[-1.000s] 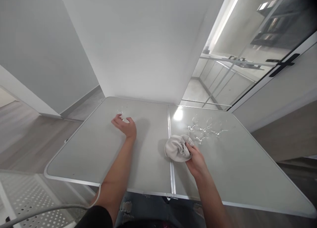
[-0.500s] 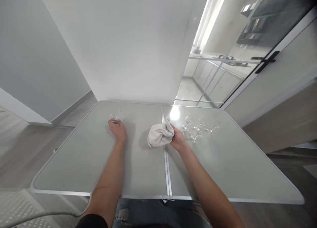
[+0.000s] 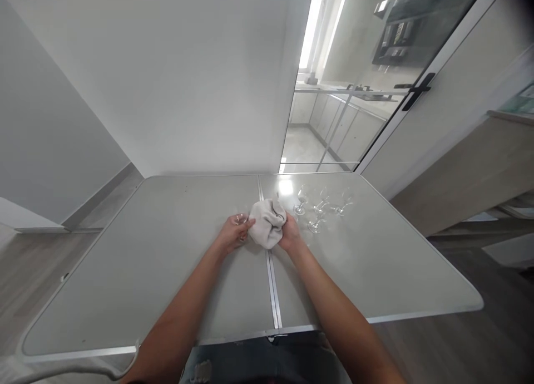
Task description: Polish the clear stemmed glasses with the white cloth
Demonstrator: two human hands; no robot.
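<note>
My left hand (image 3: pixel 232 234) is closed around a small clear glass (image 3: pixel 240 219), whose lower part is partly hidden by the fingers. Bunched in my right hand (image 3: pixel 291 232) is a whitish cloth (image 3: pixel 265 224), held above the seam of the table. The left thumb and the glass come right up to the cloth's left side; whether the glass touches it I cannot tell. Just right of my right hand, several clear stemmed glasses stand or lie close together, among them a front glass (image 3: pixel 315 224) and a left glass (image 3: pixel 299 201).
The pale grey folding table (image 3: pixel 354 278) has a metal rim and a metal centre seam (image 3: pixel 273 295). A white wall (image 3: pixel 208 94) rises behind it. At the right back is a glass-paned door with a black handle (image 3: pixel 415 90). A cable (image 3: pixel 100 368) passes the front left edge.
My left hand has brought the glass from the table's left side to the cloth at the middle. My right hand still holds the cloth. The camera view has shifted a little.
</note>
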